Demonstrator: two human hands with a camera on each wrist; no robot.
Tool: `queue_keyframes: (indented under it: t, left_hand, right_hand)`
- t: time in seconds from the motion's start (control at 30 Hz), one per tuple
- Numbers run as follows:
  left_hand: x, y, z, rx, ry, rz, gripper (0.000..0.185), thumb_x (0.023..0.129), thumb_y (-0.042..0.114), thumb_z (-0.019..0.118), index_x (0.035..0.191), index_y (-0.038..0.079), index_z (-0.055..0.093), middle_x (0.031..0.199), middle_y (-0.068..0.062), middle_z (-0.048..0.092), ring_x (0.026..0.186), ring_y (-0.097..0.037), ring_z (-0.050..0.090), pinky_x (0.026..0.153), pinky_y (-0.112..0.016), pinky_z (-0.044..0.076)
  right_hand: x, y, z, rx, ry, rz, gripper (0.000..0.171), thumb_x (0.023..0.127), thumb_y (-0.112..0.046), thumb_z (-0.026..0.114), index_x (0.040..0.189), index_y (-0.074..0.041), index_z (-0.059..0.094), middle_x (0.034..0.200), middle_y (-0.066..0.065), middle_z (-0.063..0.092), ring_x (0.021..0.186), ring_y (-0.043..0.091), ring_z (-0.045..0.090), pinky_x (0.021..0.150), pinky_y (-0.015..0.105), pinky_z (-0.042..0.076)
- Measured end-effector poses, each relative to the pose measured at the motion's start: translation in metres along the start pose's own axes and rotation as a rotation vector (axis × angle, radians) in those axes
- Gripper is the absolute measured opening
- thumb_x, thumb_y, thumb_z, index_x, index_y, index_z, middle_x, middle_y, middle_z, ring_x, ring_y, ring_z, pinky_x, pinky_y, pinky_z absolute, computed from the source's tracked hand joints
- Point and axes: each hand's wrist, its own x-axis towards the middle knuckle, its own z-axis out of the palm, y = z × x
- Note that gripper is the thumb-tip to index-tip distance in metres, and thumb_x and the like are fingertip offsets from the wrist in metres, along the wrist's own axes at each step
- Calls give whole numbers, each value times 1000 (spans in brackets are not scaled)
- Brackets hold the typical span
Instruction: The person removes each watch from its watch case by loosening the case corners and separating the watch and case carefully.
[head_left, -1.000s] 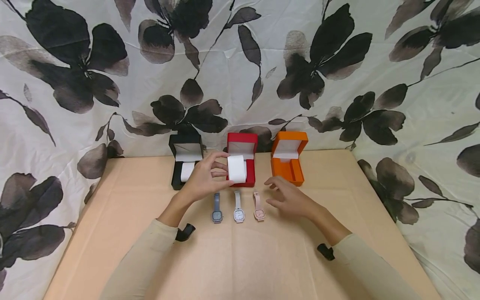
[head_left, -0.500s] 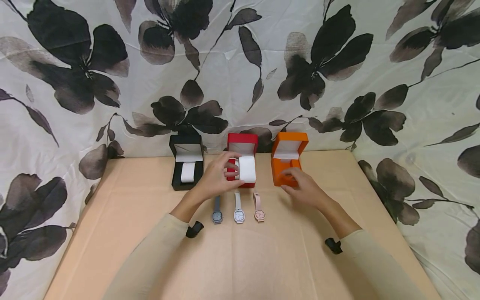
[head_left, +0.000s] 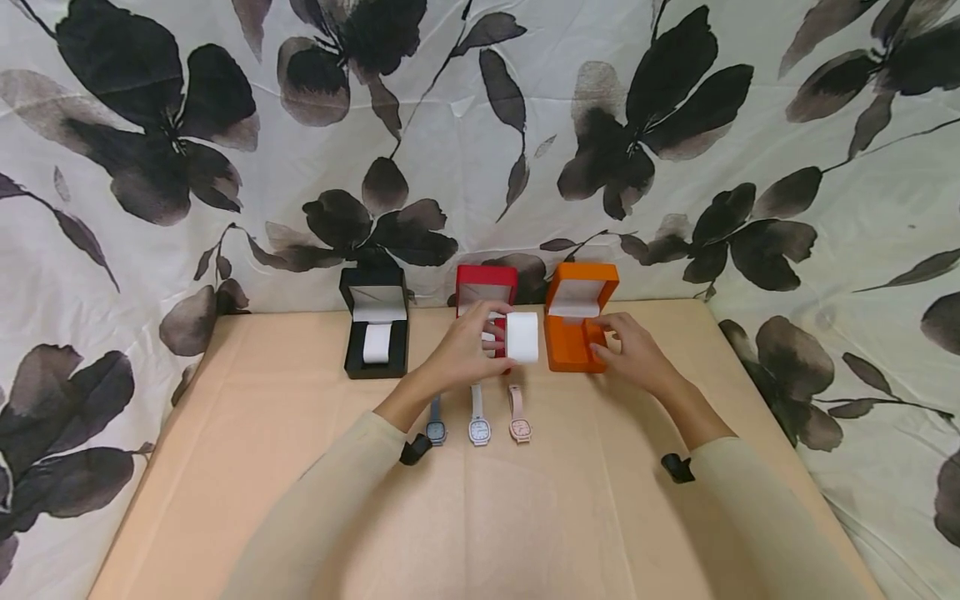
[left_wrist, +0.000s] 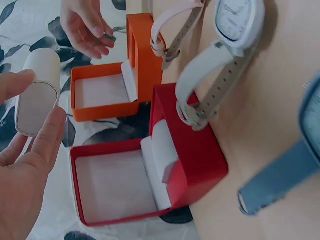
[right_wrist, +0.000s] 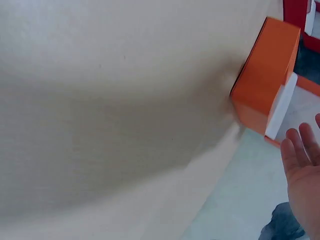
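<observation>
My left hand [head_left: 468,343] pinches a white watch cushion [head_left: 522,337] between thumb and fingers, in front of the red and orange boxes. In the left wrist view the cushion [left_wrist: 41,92] shows its oval end. Behind that hand, the open red watch box [left_wrist: 200,165] has another white cushion [left_wrist: 162,147] in it. My right hand [head_left: 637,354] is at the right side of the open orange watch box [head_left: 564,354], whose inside shows no cushion. Its fingers [right_wrist: 295,147] are loosely extended in the right wrist view and hold nothing; whether they touch the box I cannot tell.
An open black watch box [head_left: 352,350] with a white cushion stands on the left. In front of the boxes lie a blue watch [head_left: 436,429], a white watch [head_left: 479,429] and a pink watch [head_left: 520,427] on the beige tabletop [head_left: 525,517]. Floral cloth [head_left: 480,150] hangs behind.
The left hand has carried the white cushion rightward, from in front of the red box toward the orange one. My right hand has moved right, across the orange box to its right side.
</observation>
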Motion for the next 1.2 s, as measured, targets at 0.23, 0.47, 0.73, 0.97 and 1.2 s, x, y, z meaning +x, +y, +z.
queue_keyframes:
  t: [0.23, 0.47, 0.73, 0.97, 1.2]
  left_hand:
    - [17, 5, 13, 25, -27, 20, 70, 80, 1, 86, 139, 4, 48, 133, -14, 53, 109, -28, 68, 90, -32, 62]
    - [33, 6, 28, -20, -42, -11, 68, 82, 0, 84, 139, 6, 48, 131, -10, 53, 107, -21, 66, 93, -36, 61]
    - [48, 1, 46, 15, -52, -35, 72, 80, 0, 86, 140, 3, 48, 129, -11, 52, 103, -24, 67, 92, -37, 62]
    - [63, -1, 57, 61, -48, -68, 74, 80, 2, 86, 141, 2, 45, 127, -12, 50, 104, -30, 67, 86, -22, 60]
    - [75, -9, 67, 102, -33, -86, 75, 78, 2, 88, 140, 1, 45, 125, -13, 49, 105, -31, 64, 83, -19, 57]
  right_hand:
    - [8, 13, -2, -7, -30, 87, 51, 99, -12, 66, 145, 4, 50, 143, 30, 46, 125, 47, 54, 107, 63, 47]
    - [8, 21, 2, 34, -64, 155, 54, 103, -11, 59, 151, 5, 42, 148, 32, 43, 130, 51, 54, 109, 62, 46]
    - [4, 29, 9, 53, -79, 224, 53, 105, -10, 57, 153, 4, 42, 149, 33, 44, 131, 50, 55, 111, 61, 44]
    - [2, 33, 8, 100, -86, 233, 54, 106, -8, 54, 157, 0, 39, 153, 30, 44, 133, 50, 54, 111, 59, 45]
    - [-2, 32, 13, 109, -96, 275, 55, 107, -8, 53, 159, -4, 37, 155, 28, 44, 134, 49, 54, 108, 58, 48]
